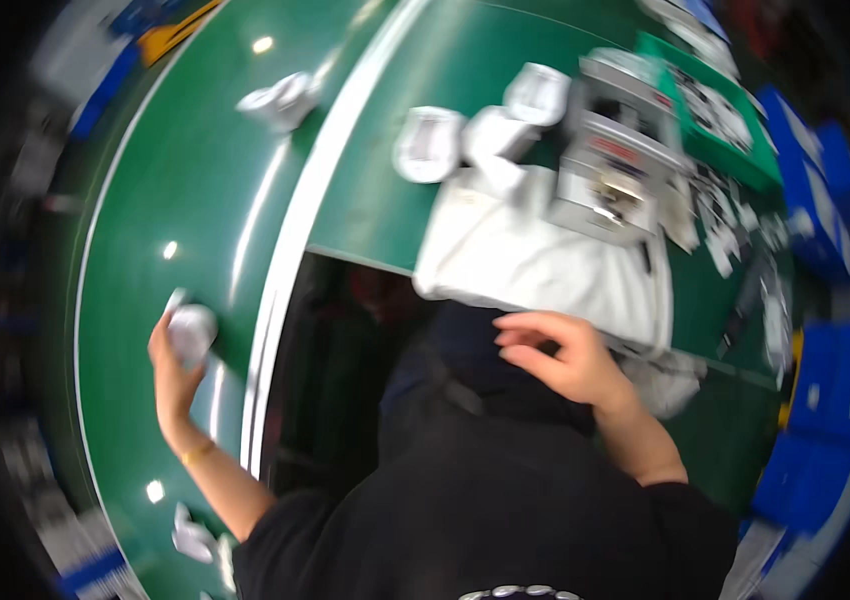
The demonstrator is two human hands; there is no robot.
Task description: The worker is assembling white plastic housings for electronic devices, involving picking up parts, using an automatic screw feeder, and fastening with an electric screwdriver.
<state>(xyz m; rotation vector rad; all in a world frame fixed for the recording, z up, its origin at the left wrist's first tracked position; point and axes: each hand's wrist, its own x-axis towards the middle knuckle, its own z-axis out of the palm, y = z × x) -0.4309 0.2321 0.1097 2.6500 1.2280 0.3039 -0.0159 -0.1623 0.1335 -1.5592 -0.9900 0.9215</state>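
Out to the left, my left hand (173, 375) is closed around a white rounded plastic part (192, 333) above the green belt surface; motion blurs the part. My right hand (563, 358) is in front of my body beside the near edge of a white cloth (535, 260). Its fingers are loosely bent, the thumb stands apart from them, and nothing shows between them. Beyond the cloth lie white plastic housings: an oval one (430, 145), another (537, 94) further back, and one (497, 140) between them.
A grey metal fixture (613, 170) stands behind the cloth. A green bin (760, 150) holds small parts; blue bins (825, 400) line the right. Loose parts (720, 225) and a dark tool (745, 305) lie nearby. More white parts (285, 102) rest on the belt beyond a white rail (325, 160).
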